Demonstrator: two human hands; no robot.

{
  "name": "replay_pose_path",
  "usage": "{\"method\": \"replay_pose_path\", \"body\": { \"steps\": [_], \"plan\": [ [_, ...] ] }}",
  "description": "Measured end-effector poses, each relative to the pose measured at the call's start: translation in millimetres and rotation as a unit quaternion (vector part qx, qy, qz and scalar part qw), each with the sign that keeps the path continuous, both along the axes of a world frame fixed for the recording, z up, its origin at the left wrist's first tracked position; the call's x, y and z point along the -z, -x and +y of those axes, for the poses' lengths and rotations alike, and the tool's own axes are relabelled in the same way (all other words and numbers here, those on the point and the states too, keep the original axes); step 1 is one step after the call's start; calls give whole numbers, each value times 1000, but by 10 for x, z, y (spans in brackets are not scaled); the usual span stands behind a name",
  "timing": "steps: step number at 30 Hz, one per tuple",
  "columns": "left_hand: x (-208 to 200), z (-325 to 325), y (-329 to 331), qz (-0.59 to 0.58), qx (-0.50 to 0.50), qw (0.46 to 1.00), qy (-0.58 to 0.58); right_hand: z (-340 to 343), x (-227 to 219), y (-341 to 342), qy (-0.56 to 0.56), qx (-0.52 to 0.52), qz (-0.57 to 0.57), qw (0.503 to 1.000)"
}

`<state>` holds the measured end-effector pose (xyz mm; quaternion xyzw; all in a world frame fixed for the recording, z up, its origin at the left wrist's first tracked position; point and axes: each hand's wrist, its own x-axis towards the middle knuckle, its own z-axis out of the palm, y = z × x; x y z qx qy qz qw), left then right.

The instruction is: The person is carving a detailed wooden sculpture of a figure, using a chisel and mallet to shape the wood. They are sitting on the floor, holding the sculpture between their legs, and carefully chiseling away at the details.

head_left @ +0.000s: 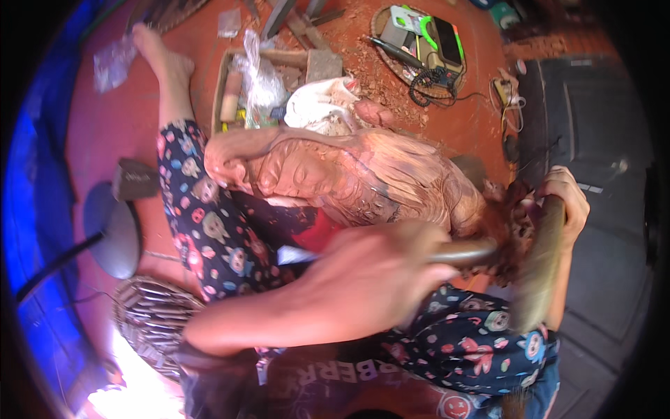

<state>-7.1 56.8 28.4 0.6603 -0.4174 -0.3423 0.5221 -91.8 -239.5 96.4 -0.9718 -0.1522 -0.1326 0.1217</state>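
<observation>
Evidently, the head view showed a carved wooden figure (412, 164) lying across the person's lap, its face turned up and its head toward the left. The left grip (380, 269), blurred, was closed around a tool with a rounded handle (467, 251), which stuck out rightward in front of the figure; the tool's other end could not be made out. The right grip (567, 199) was clamped on the upper end of a thick wooden club (539, 272), which slanted downward just beside the handle's end; whether the two touched, I could not tell. Patterned trousers (216, 223) covered the legs, and one bare foot (167, 63) rested on the reddish floor (153, 241).

Beyond the figure, a box (222, 80) held a clear plastic bag (262, 87) among other items, with a white cloth (314, 105) at its right. Wood chips (359, 66) lay scattered near a round tray (375, 28) carrying a phone (450, 43) and a dark pen-shaped tool (396, 52). At the lower left, a round basket (124, 307) was packed with slim dark pieces, and a dark block (135, 179) sat near a dark disc (115, 234).
</observation>
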Motion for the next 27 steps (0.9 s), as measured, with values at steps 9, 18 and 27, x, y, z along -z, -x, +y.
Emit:
{"method": "replay_pose_path", "body": {
  "steps": [9,18,27],
  "plan": [
    [-285,804,-338,191,-328,837,395,757,82,389,60,-109,177,976],
    [-282,240,-538,237,-171,836,465,786,362,564,58,-57,200,976],
    [50,53,-652,211,-153,869,421,751,439,544,61,-63,176,980]
  ]
}}
